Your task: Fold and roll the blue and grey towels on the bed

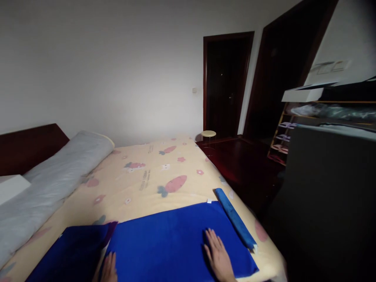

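A bright blue towel [158,239] lies spread out on the bed, with a small white tag at its far right corner. My right hand [217,252] rests flat on its right part, fingers stretched out. At the towel's left edge is my left hand [109,269], fingers straight and partly cut off by the frame's bottom. Along the right side of the towel lies a rolled blue towel [235,219]. To the left, a darker blue cloth [70,250] with a purple edge sits beside the spread towel.
The bed [164,172] has a cream sheet printed with carrots and flowers. A long grey pillow [58,176] lies by the dark headboard [29,145]. A round stool [208,134] stands past the bed. On the right are a shoe rack [280,137] and a dark grey panel [329,188].
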Tool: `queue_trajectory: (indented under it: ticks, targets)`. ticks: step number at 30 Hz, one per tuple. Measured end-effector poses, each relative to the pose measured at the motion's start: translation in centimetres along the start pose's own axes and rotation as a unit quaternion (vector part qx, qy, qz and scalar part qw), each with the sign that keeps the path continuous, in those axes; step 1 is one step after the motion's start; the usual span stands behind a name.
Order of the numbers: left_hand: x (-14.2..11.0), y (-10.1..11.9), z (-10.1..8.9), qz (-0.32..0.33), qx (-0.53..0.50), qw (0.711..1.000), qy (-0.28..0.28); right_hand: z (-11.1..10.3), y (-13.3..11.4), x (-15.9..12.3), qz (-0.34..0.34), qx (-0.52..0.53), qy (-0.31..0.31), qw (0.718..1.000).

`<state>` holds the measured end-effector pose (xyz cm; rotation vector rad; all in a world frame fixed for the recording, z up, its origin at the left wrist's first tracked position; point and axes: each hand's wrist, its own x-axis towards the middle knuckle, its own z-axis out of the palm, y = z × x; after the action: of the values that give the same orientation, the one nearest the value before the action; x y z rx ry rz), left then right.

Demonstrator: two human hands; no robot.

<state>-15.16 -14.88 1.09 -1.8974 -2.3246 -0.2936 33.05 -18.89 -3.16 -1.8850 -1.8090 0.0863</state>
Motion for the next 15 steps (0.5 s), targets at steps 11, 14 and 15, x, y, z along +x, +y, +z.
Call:
queue_trajectory:
  ticks: [11,14,15]
  targets:
    - [-5.6,18.7,2.9,0.16,-0.032,0.981,-0.105,5.8,-11.5,-0.8,-0.1,0.063,-0.102,0.988]
    - [-5.2,14.4,3.7,0.072,-0.034,0.993,-0.092,4.0,-6.7,-1.4,-0.009,0.01,-0.057,0.998]
    - [-4.9,12.2,3.8,0.021,-0.032,0.996,-0.081,3.1,-4.7,-1.7,0.028,-0.014,-0.035,0.999]
